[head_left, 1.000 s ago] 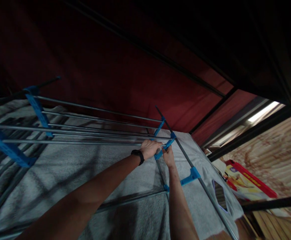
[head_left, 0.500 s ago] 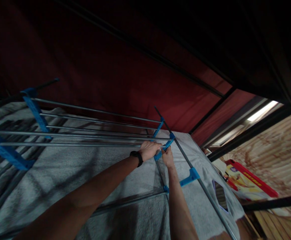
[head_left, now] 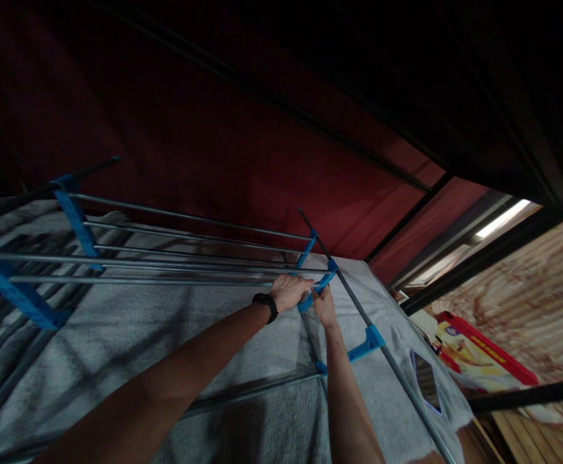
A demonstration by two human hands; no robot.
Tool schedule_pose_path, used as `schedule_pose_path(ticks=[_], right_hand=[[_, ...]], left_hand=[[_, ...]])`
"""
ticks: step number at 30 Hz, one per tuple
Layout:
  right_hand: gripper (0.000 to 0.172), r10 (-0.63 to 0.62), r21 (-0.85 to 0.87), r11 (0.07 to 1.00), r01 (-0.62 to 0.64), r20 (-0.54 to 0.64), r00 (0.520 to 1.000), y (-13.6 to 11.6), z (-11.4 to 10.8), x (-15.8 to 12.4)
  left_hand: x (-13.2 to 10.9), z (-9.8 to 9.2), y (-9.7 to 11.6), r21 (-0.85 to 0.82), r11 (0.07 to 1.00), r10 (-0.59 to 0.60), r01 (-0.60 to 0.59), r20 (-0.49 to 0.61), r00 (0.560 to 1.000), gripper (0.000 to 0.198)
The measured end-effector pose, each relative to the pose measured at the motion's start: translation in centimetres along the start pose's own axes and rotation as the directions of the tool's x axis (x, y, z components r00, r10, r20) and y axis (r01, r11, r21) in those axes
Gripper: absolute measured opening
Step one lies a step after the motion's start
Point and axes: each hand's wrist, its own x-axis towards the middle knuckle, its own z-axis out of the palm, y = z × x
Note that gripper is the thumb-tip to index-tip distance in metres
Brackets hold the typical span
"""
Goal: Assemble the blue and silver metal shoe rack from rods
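A rack of metal tubes and blue plastic brackets lies across a grey blanket. My left hand (head_left: 290, 291), with a black band at its wrist, is closed around the right end of a metal tube (head_left: 141, 281). Beside it, my right hand (head_left: 324, 306) grips the blue bracket (head_left: 321, 286) where that tube meets it; its fingertips are partly hidden. The tube's other end meets a blue bracket (head_left: 20, 295) at the left. Lower on the right side tube (head_left: 404, 380) sits another blue bracket (head_left: 367, 343), with no crossbar in it.
A phone (head_left: 426, 380) lies on the grey blanket (head_left: 243, 348) at the right. Several loose tubes (head_left: 1, 351) rest at the left. Behind the rack hangs a dark red cloth (head_left: 243, 167). A red and yellow package (head_left: 484, 354) is beyond the blanket's right edge.
The left end of the rack shows slightly further right in the view. Both hands stay at the same bracket with almost no movement.
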Motion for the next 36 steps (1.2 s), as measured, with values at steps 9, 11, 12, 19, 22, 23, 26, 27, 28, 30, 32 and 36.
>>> schedule_pose_path(ticks=[9, 11, 12, 19, 22, 23, 26, 27, 28, 30, 32, 36], right_hand=[[0.03, 0.028, 0.003, 1.0, -0.028, 0.002, 1.0, -0.2, 0.0, -0.1], [0.032, 0.032, -0.006, 0.999, -0.032, -0.006, 0.999, -0.1, 0.1, -0.1], [0.031, 0.028, -0.012, 1.0, -0.028, -0.015, 0.999, -0.2, 0.2, -0.1], [0.023, 0.041, -0.094, 0.994, -0.053, -0.125, 0.991, -0.3, 1.1, -0.1], [0.019, 0.05, -0.138, 0.988, -0.07, -0.142, 0.989, -0.3, 1.2, 0.0], [0.019, 0.051, -0.154, 0.985, -0.074, -0.147, 0.988, -0.2, 1.2, 0.1], [0.017, 0.039, -0.182, 0.981, -0.068, -0.16, 0.986, -0.2, 1.3, 0.1], [0.017, 0.034, -0.186, 0.98, -0.065, -0.163, 0.986, -0.2, 1.3, 0.1], [0.016, 0.032, -0.189, 0.98, -0.063, -0.165, 0.986, -0.2, 1.3, 0.0], [0.014, 0.038, -0.19, 0.979, -0.071, -0.172, 0.984, -0.3, 1.3, 0.0], [0.012, 0.051, -0.183, 0.979, -0.085, -0.18, 0.982, -0.4, 1.3, -0.1], [0.012, 0.064, -0.175, 0.98, -0.097, -0.184, 0.981, -0.7, 1.3, -0.1]], left_hand=[[-0.2, -0.5, 0.1, 0.018, 1.0, 0.018, -0.018, 0.024, 1.0, 0.043], [-0.4, -0.7, 0.3, 0.037, 0.999, 0.008, -0.01, 0.038, 0.999, 0.044], [-0.4, -0.8, 0.4, 0.05, 0.999, 0.002, -0.004, 0.047, 0.999, 0.045], [0.8, -0.1, 1.9, 0.048, 0.998, 0.043, -0.044, 0.026, 0.999, 0.04], [1.6, 0.7, 2.1, 0.038, 0.999, 0.025, -0.026, 0.014, 1.0, 0.035], [1.8, 0.9, 2.1, 0.035, 0.999, 0.022, -0.022, 0.006, 1.0, 0.033], [2.0, 1.4, 1.9, 0.031, 0.999, 0.026, -0.025, -0.023, 0.999, 0.031], [2.0, 1.5, 1.9, 0.032, 0.999, 0.029, -0.029, -0.026, 0.999, 0.03], [1.9, 1.5, 1.8, 0.033, 0.999, 0.03, -0.029, -0.025, 0.999, 0.03], [1.8, 1.5, 1.8, 0.039, 0.999, 0.03, -0.029, -0.021, 0.999, 0.03], [1.8, 1.4, 1.9, 0.044, 0.999, 0.029, -0.028, -0.019, 0.999, 0.031], [1.7, 1.2, 2.0, 0.044, 0.998, 0.036, -0.035, -0.021, 0.999, 0.032]])
